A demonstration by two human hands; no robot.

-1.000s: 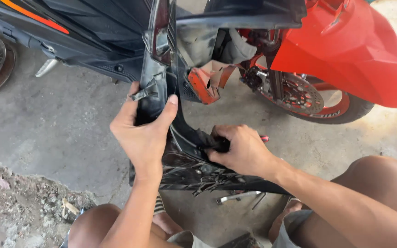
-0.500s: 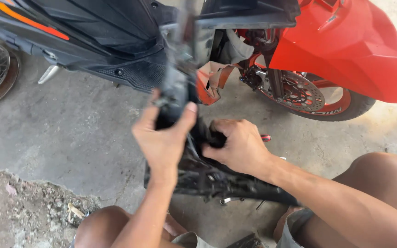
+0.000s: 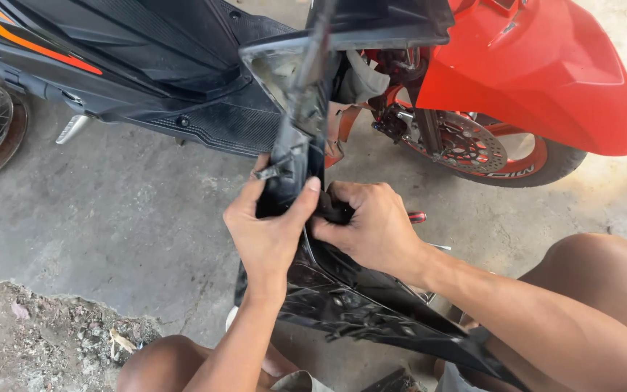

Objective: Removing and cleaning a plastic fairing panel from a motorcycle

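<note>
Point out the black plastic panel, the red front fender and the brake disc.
black plastic panel [image 3: 342, 301], head view, glossy lower face.
red front fender [image 3: 546, 72], head view, broad top surface.
brake disc [image 3: 473, 149], head view, drilled metal face.

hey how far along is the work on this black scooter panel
Done: the black fairing panel is off the scooter; its front frame shows bare beside the red fender. In hand: left hand and right hand grip the panel together. Left: the panel is not yet set down or refitted.
</note>
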